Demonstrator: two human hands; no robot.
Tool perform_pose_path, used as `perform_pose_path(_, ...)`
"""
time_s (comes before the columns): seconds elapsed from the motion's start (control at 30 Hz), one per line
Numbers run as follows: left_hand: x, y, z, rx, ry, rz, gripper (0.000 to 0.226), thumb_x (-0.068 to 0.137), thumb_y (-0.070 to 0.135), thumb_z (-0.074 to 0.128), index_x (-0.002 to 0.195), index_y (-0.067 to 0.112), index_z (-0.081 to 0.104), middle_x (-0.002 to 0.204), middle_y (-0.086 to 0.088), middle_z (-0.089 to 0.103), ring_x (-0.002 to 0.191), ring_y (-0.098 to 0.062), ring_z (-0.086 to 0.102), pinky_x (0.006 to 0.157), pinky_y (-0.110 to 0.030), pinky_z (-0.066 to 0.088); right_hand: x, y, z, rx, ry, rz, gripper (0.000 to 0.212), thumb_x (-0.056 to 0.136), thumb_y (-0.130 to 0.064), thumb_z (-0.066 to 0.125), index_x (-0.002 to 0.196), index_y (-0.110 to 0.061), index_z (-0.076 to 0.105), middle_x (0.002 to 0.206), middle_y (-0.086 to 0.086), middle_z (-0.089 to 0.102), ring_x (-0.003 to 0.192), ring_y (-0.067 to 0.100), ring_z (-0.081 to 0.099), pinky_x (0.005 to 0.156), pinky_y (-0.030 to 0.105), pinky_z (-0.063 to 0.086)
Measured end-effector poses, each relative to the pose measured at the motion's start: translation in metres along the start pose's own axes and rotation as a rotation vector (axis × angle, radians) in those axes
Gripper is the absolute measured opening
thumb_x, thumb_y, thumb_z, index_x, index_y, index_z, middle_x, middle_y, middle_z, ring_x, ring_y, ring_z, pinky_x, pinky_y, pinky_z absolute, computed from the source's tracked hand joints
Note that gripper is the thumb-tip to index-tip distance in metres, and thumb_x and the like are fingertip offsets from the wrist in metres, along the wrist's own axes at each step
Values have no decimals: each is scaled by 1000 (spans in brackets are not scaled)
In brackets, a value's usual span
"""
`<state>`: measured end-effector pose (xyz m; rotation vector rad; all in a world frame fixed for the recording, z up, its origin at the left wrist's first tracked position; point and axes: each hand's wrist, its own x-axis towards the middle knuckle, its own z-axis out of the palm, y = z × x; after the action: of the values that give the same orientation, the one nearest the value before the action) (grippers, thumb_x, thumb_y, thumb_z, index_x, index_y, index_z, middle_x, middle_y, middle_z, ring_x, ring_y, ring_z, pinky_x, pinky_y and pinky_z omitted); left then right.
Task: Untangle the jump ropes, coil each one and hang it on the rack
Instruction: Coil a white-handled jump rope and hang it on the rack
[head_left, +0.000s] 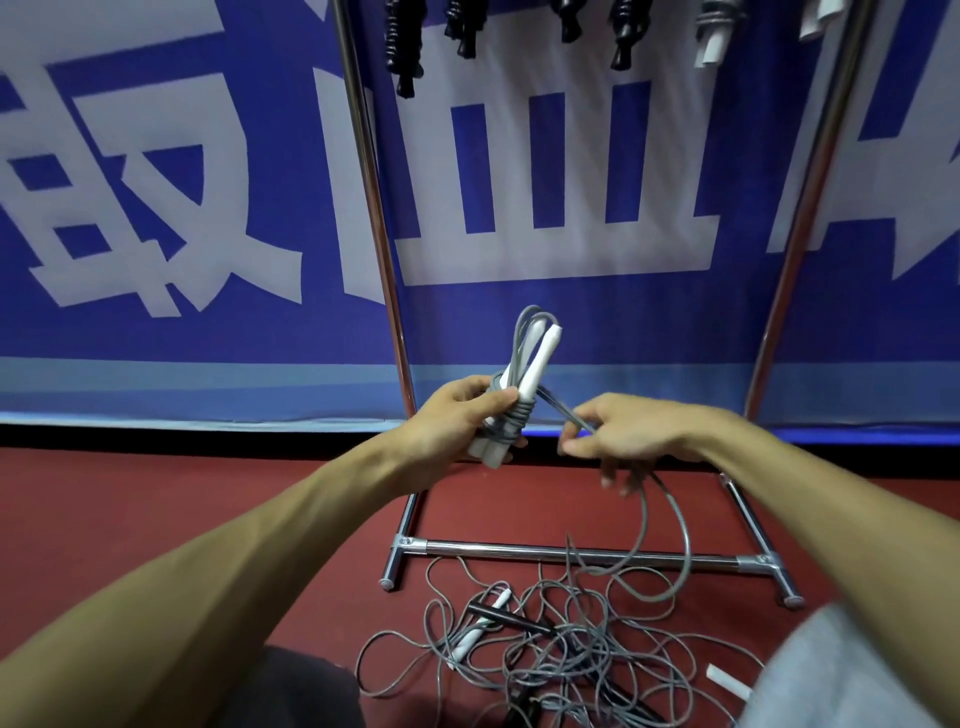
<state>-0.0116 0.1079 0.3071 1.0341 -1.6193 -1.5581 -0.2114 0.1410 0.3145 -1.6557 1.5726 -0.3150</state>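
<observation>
My left hand (462, 418) grips a jump rope bundle (524, 374): two white handles side by side, with grey cord looped above them and wound round their middle. My right hand (626, 431) pinches the free grey cord (670, 519) just right of the bundle; a long loop of it hangs down to the floor. A tangled pile of grey ropes (550, 639) with white and black handles lies on the red floor below. The chrome rack (384, 244) stands in front of me, with coiled black and white ropes (405, 41) hanging at the top.
The rack's base bar (582, 552) and its feet rest on the red floor just beyond the pile. A blue banner with large white characters (171, 208) covers the wall behind. My knees show at the bottom edge.
</observation>
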Motion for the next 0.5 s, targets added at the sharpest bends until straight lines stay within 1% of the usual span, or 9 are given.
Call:
perform_pose_path(0.07,3,-1,1,25,89,6,19,99,21,53,113,9,58,96,-14,64,65,-20,67,62,-33,55,-3,1,3,-72,-82,7,16,101,-16,47,112,-9,55,61,5,58,46,15,60,51,31,56)
perform_pose_path(0.1,4,-2,0,23,128,5,22,99,21,54,119,11,56,96,-13,64,63,-19,67,57,-31,56,-3,-1,4,-144,-75,-31,15,101,-15,46,112,-11,56,61,3,60,48,16,60,53,30,55)
perform_pose_path(0.2,8,-4,-3,20,201,39,19,100,20,54,117,24,56,92,-7,66,64,-19,66,56,-31,56,-5,-11,8,-549,32,-215,17,99,-23,49,113,-18,57,93,1,63,82,17,58,79,32,49)
perform_pose_path(0.27,10,-6,-5,51,239,67,15,99,17,54,113,23,58,92,-5,66,66,-19,64,52,-26,53,-6,-18,12,-643,47,-280,15,99,-24,48,109,-16,55,92,1,59,87,20,53,85,38,46)
perform_pose_path(0.33,12,-9,-8,106,238,80,15,99,17,55,113,16,58,91,-8,64,66,-19,62,50,-22,51,-9,-22,15,-678,68,-344,9,99,-23,48,100,-17,53,81,-1,54,84,24,55,81,44,48)
perform_pose_path(0.37,13,-11,-10,184,213,100,15,99,18,55,113,13,57,90,-9,64,66,-19,59,53,-23,52,-11,-24,15,-698,83,-377,7,98,-23,48,94,-21,52,78,-3,53,81,25,56,78,46,49)
perform_pose_path(0.4,13,-14,-12,335,174,131,16,98,21,56,112,13,55,87,-8,64,66,-18,57,58,-25,52,-14,-25,14,-722,107,-417,12,98,-22,48,86,-27,50,78,-4,52,79,24,56,74,46,49)
perform_pose_path(0.47,11,-19,-18,776,58,163,22,96,32,59,111,18,52,84,-1,63,69,-16,56,68,-33,49,-19,-27,13,-814,157,-504,21,97,-20,50,80,-33,46,82,-5,56,78,22,57,65,40,47)
perform_pose_path(0.5,10,-21,-18,959,-6,160,24,95,36,60,111,21,51,85,1,62,72,-16,56,70,-34,48,-20,-28,12,-857,195,-537,18,96,-20,50,82,-31,49,86,-5,59,80,22,59,61,37,44)
